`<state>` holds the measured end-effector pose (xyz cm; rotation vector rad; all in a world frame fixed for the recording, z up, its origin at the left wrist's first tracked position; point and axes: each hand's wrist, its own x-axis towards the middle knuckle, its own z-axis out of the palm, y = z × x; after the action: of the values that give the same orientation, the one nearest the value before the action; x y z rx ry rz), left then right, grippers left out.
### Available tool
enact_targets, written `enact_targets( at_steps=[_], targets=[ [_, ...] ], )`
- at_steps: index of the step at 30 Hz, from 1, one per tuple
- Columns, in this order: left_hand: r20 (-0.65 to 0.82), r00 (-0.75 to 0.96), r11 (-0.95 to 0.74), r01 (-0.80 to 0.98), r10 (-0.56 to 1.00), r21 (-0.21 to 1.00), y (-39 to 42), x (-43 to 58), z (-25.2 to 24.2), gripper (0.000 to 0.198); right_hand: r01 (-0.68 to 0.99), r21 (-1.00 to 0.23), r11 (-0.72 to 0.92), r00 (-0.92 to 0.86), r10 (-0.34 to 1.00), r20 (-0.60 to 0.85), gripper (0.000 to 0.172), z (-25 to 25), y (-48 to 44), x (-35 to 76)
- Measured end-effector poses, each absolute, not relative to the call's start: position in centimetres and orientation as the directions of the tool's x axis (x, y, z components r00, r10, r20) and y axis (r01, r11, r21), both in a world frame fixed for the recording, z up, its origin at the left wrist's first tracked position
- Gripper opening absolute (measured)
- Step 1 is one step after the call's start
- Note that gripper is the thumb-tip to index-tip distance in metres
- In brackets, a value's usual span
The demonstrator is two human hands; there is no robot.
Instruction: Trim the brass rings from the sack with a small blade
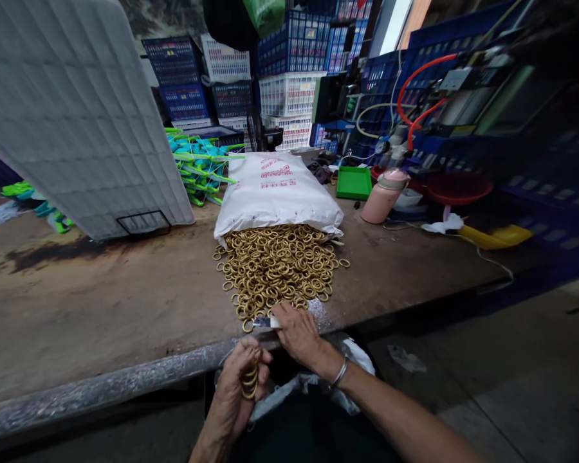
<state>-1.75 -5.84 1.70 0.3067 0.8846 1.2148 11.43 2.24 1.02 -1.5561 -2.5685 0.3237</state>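
Gold-coloured rings [280, 263] lie in a loose heap near the table's front edge, spilling from the open mouth of a white printed sack [275, 193]. My left hand [234, 386], in front of that edge, is closed around several of the same rings [249, 381], stacked side by side in the fingers. At the near side of the heap, my right hand [296, 331] grips a small flat-bladed tool [263, 321] with a pale part by the fingers. Its blade points left, close to a ring; its exact kind is unclear.
A grey ribbed plastic panel [87, 128] stands at the left, beside green and blue plastic pieces [200, 164]. Behind the sack are stacked crates [292, 96]. A green tray [354, 182], pink bottle [385, 196] and red-hosed machine [468, 96] are at the right. A lined container [359, 357] sits below the edge.
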Motion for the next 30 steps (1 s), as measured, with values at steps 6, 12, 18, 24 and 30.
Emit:
enact_targets(
  at_steps=[6, 12, 18, 24, 30],
  targets=[
    [-0.478, 0.117, 0.38, -0.777, 0.87, 0.502, -5.3, -2.5, 1.0, 0.019, 0.875, -0.189, 0.445, -0.452, 0.892, 0.004, 0.022, 0.4, 2.8, 11.0],
    [-0.467, 0.003, 0.321, -0.73, 0.884, 0.604, -4.1, -2.4, 1.4, 0.023, 0.833, -0.363, 0.419, -0.443, 0.896, 0.017, 0.019, 1.0, 3.4, 11.8],
    [-0.37, -0.154, 0.268, -0.449, 0.916, 0.852, -2.9, -1.6, 1.6, 0.041, 0.466, -0.849, 0.25, -0.548, 0.834, -0.056, 0.016, 3.2, 2.9, 12.5],
    [-0.396, -0.127, 0.351, -0.278, 0.909, 0.894, -2.8, -1.0, 1.3, 0.034, 0.233, -0.972, 0.025, -0.568, 0.815, -0.115, 0.01, 3.0, 2.3, 12.5],
    [-0.395, -0.155, 0.349, -0.259, 0.905, 0.901, -3.0, -0.7, 1.5, 0.035, 0.266, -0.964, -0.006, -0.526, 0.837, -0.15, 0.018, 1.9, 1.8, 12.3]
  ],
)
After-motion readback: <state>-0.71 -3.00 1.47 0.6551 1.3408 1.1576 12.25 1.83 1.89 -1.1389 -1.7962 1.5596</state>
